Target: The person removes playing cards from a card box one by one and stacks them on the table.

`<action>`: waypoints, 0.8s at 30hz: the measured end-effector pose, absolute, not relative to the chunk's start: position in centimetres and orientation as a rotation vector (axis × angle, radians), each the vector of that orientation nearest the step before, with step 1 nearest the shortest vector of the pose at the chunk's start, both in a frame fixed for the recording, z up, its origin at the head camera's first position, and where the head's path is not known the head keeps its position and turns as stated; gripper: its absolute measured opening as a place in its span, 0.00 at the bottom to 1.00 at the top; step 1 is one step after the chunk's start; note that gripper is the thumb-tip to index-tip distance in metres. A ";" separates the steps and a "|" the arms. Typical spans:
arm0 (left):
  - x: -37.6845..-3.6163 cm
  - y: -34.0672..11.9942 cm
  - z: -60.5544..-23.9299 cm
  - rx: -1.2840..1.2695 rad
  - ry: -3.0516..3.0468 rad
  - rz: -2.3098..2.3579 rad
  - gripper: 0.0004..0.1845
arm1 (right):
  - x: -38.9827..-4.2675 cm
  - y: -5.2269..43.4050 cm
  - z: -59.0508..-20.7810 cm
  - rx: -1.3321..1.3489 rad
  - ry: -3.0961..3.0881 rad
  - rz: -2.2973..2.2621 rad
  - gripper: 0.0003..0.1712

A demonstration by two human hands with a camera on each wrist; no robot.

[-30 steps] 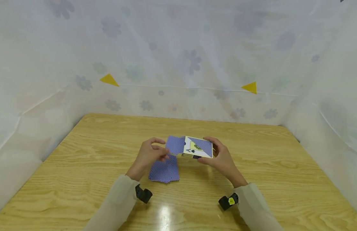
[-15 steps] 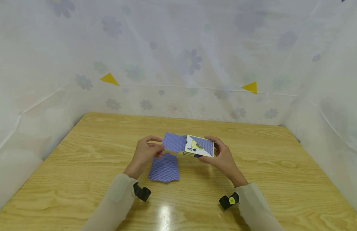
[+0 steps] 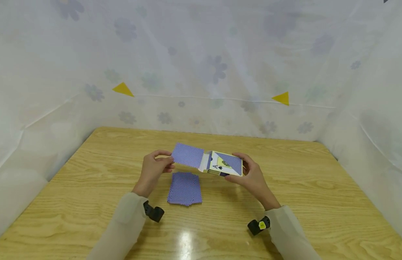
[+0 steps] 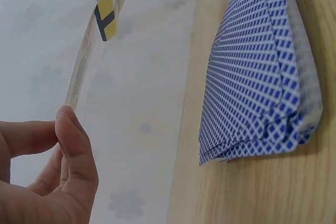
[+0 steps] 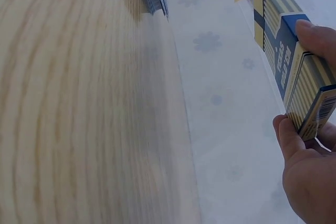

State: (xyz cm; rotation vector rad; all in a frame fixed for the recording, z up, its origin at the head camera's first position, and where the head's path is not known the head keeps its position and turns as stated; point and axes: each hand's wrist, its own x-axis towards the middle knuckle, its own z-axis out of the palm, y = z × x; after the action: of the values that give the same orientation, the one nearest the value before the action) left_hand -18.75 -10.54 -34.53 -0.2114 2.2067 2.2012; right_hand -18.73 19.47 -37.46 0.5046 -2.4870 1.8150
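My left hand [image 3: 154, 169] pinches a blue-checked playing card [image 3: 187, 155] by its left edge, above the table. In the left wrist view, the card [image 4: 81, 74] is seen nearly edge-on between thumb and fingers. My right hand [image 3: 249, 174] grips the card box [image 3: 225, 164], thumb on the near side and fingers on the far side. The box is tilted, with an ace of spades printed on its upper face. Its open white flap [image 3: 205, 161] points left, right beside the card. Below lies a loose stack of playing cards [image 3: 185, 189], backs up, edges uneven.
The wooden table [image 3: 318, 187] extends around both arms. White flowered sheeting [image 3: 201, 65] rises behind it and at both sides, with two yellow triangles on the back part. A black camera [image 3: 154, 212] sits on the left wrist, another camera [image 3: 257, 226] on the right.
My left hand has moved left and slightly away, drawing the card out of the box. The white flap has come into sight. The box has shifted only slightly; the stack has not moved.
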 end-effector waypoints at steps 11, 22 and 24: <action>-18.8 -10.9 -34.5 -0.234 2.197 2.222 0.15 | -18.6 19.6 -37.3 0.499 -2.481 1.848 0.43; -19.2 -11.3 -34.6 -0.302 2.248 2.225 0.13 | -18.6 19.6 -37.3 0.515 -2.464 1.861 0.43; -19.2 -11.3 -34.7 -0.319 2.270 2.213 0.12 | -18.6 19.7 -37.3 0.513 -2.464 1.853 0.43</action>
State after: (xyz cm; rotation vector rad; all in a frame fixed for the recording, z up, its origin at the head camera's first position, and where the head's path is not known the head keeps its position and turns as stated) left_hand -19.23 -11.33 -34.74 -0.3194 2.2698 2.2132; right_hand -18.62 19.66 -37.31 0.5134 -2.4645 1.8532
